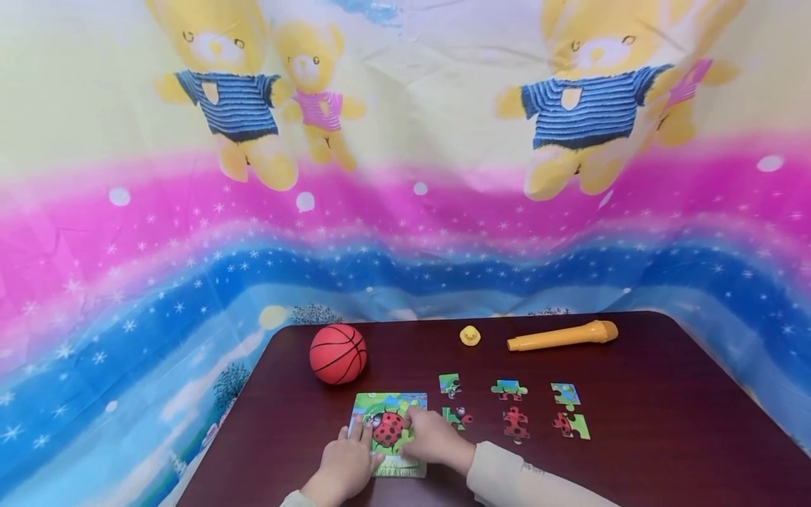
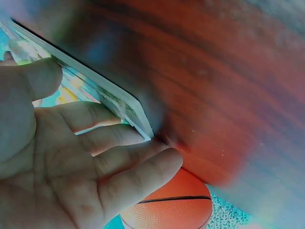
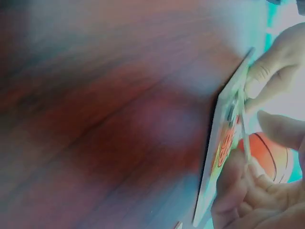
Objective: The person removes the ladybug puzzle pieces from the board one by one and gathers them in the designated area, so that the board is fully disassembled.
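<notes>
A ladybug picture puzzle board (image 1: 387, 421) lies on the table in front of me. My left hand (image 1: 347, 461) rests along its left side. In the left wrist view, the left hand's fingers (image 2: 138, 183) are nearly straight and touch the edge of the board (image 2: 102, 86). At the board's right side is my right hand (image 1: 436, 438). In the right wrist view, the right hand (image 3: 257, 191) pinches a thin puzzle piece (image 3: 245, 126) tilted up from the board, seen nearly edge-on. The left thumb (image 3: 255, 88) is near its far end; contact is unclear.
Several loose puzzle pieces (image 1: 516, 422) lie in two rows right of the board. Behind are a red basketball (image 1: 338, 354), a yellow rubber duck (image 1: 470, 336) and a yellow toy microphone (image 1: 562, 336). A bear-print cloth (image 1: 405, 232) hangs past the dark table (image 1: 659, 394).
</notes>
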`<state>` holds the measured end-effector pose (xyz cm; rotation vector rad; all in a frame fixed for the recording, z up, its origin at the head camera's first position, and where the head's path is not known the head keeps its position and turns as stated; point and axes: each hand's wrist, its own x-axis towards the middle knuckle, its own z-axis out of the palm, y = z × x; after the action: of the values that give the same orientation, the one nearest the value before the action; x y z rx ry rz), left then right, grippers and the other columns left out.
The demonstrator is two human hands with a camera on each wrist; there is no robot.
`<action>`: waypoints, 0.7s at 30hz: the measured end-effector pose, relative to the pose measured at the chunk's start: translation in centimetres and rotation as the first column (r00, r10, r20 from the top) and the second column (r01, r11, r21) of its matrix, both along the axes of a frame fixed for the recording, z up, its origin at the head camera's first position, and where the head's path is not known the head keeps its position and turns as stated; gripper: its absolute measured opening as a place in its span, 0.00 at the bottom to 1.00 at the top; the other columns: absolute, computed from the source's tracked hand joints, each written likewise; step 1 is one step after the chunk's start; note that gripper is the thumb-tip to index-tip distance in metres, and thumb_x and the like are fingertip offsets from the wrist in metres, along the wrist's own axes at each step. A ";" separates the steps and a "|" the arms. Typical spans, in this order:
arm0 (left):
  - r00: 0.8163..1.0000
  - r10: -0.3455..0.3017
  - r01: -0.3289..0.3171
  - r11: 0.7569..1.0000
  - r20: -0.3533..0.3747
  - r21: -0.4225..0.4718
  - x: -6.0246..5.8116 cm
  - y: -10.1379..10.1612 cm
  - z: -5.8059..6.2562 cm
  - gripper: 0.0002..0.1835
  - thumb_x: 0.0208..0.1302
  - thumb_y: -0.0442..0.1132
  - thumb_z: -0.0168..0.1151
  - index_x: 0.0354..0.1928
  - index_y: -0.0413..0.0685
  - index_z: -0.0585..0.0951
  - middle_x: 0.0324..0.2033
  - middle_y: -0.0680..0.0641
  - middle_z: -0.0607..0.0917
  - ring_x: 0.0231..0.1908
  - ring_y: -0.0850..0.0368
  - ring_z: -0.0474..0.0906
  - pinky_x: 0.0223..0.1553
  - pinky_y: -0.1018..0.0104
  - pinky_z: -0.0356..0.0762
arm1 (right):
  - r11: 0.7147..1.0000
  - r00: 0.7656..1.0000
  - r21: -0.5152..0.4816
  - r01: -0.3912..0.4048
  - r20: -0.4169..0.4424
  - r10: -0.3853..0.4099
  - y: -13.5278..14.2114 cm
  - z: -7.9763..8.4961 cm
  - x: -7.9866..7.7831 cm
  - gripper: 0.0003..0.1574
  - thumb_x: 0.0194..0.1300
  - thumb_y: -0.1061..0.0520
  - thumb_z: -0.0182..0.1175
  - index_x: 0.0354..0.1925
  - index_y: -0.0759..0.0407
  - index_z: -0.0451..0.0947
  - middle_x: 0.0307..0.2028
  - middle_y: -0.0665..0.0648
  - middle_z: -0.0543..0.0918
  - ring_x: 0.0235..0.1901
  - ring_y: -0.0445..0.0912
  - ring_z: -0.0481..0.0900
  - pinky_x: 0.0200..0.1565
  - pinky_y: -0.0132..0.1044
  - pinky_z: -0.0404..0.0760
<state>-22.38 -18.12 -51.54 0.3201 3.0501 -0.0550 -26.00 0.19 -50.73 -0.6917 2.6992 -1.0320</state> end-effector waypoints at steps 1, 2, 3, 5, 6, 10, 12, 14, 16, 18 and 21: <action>1.000 -0.001 0.001 1.000 -0.001 -0.007 0.0 0.0 -0.1 0.34 0.64 0.59 0.51 0.62 0.41 0.73 0.63 0.37 0.70 0.56 0.37 0.73 0.41 0.47 0.79 | 0.998 0.999 -0.057 -0.001 0.042 0.003 0.1 0.1 0.0 0.19 0.46 0.57 0.71 0.35 0.57 0.72 0.22 0.49 0.73 0.19 0.40 0.69 0.21 0.34 0.71; 1.000 -0.003 0.003 1.000 -0.004 -0.011 0.0 0.1 -0.2 0.34 0.64 0.60 0.51 0.62 0.41 0.73 0.63 0.38 0.70 0.56 0.37 0.73 0.40 0.47 0.79 | 0.995 0.997 -0.100 0.002 0.074 0.006 0.2 0.2 -0.2 0.18 0.47 0.60 0.70 0.35 0.57 0.73 0.21 0.49 0.74 0.18 0.40 0.70 0.20 0.34 0.71; 1.000 -0.005 0.005 1.000 -0.007 -0.016 0.0 0.1 -0.2 0.34 0.64 0.60 0.51 0.62 0.41 0.73 0.63 0.38 0.70 0.56 0.37 0.73 0.40 0.47 0.79 | 0.991 0.995 -0.135 0.005 0.097 0.009 0.3 0.3 -0.3 0.17 0.47 0.62 0.69 0.35 0.57 0.73 0.20 0.50 0.74 0.17 0.40 0.70 0.20 0.34 0.71; 1.000 -0.002 0.002 1.000 -0.014 -0.020 0.0 0.1 -0.1 0.34 0.64 0.60 0.51 0.62 0.41 0.73 0.62 0.38 0.71 0.56 0.37 0.73 0.40 0.47 0.79 | 0.983 0.994 -0.181 0.007 0.110 0.013 0.6 0.6 -0.4 0.17 0.47 0.63 0.69 0.35 0.58 0.73 0.19 0.50 0.74 0.17 0.40 0.71 0.19 0.34 0.71; 1.000 0.001 -0.002 1.000 -0.020 -0.021 0.1 0.0 0.0 0.34 0.64 0.60 0.52 0.61 0.41 0.73 0.62 0.38 0.71 0.56 0.37 0.73 0.40 0.46 0.79 | 0.980 0.994 -0.198 0.010 0.112 0.013 0.7 0.8 -0.4 0.17 0.47 0.63 0.70 0.35 0.57 0.74 0.19 0.50 0.74 0.17 0.40 0.71 0.20 0.33 0.71; 1.000 0.000 0.000 1.000 -0.017 -0.008 0.2 0.2 0.2 0.33 0.63 0.58 0.53 0.61 0.40 0.73 0.62 0.37 0.71 0.55 0.36 0.73 0.40 0.46 0.78 | 0.970 0.990 -0.245 0.006 0.136 0.028 1.9 2.2 0.3 0.16 0.47 0.62 0.70 0.35 0.55 0.74 0.20 0.50 0.76 0.19 0.40 0.73 0.22 0.33 0.72; 1.000 -0.008 0.008 1.000 -0.016 -0.009 0.3 0.3 0.4 0.33 0.64 0.58 0.53 0.61 0.39 0.73 0.62 0.36 0.71 0.55 0.36 0.73 0.39 0.46 0.79 | 0.962 0.986 -0.273 -0.005 0.157 0.050 2.6 3.1 1.1 0.16 0.48 0.61 0.70 0.35 0.56 0.75 0.21 0.50 0.76 0.20 0.41 0.73 0.23 0.34 0.72; 1.000 -0.012 0.012 1.000 -0.014 -0.001 0.3 0.4 0.5 0.33 0.64 0.58 0.53 0.61 0.39 0.73 0.62 0.36 0.71 0.55 0.36 0.73 0.40 0.46 0.78 | 0.954 0.982 -0.298 -0.013 0.174 0.068 3.4 3.8 1.8 0.16 0.49 0.62 0.70 0.36 0.57 0.75 0.21 0.51 0.75 0.21 0.41 0.72 0.24 0.34 0.71; 1.000 -0.015 0.016 1.000 -0.013 0.008 0.2 0.4 0.6 0.33 0.64 0.58 0.53 0.61 0.38 0.73 0.62 0.36 0.70 0.55 0.35 0.73 0.40 0.45 0.78 | 0.948 0.980 -0.319 -0.014 0.186 0.077 4.2 4.3 2.4 0.16 0.49 0.63 0.70 0.37 0.59 0.75 0.21 0.50 0.75 0.22 0.41 0.71 0.25 0.34 0.71; 1.000 -0.011 0.011 1.000 -0.003 0.020 0.2 0.3 0.7 0.33 0.64 0.57 0.54 0.61 0.38 0.73 0.62 0.35 0.70 0.55 0.35 0.72 0.41 0.44 0.78 | 0.942 0.977 -0.335 -0.012 0.195 0.082 4.8 4.6 2.8 0.17 0.48 0.64 0.69 0.37 0.62 0.75 0.20 0.50 0.75 0.22 0.41 0.71 0.26 0.34 0.72; 1.000 -0.011 0.011 0.999 0.016 0.037 0.1 0.2 0.8 0.32 0.64 0.56 0.55 0.61 0.37 0.73 0.62 0.34 0.70 0.55 0.34 0.72 0.41 0.42 0.77 | 0.935 0.972 -0.353 0.013 0.224 0.071 5.9 4.7 3.2 0.17 0.49 0.64 0.69 0.37 0.63 0.75 0.21 0.50 0.75 0.24 0.42 0.73 0.28 0.34 0.74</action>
<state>-22.23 -17.91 -50.71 0.3378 3.0366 0.0027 -22.82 6.12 -46.00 -0.6151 2.3191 -1.5091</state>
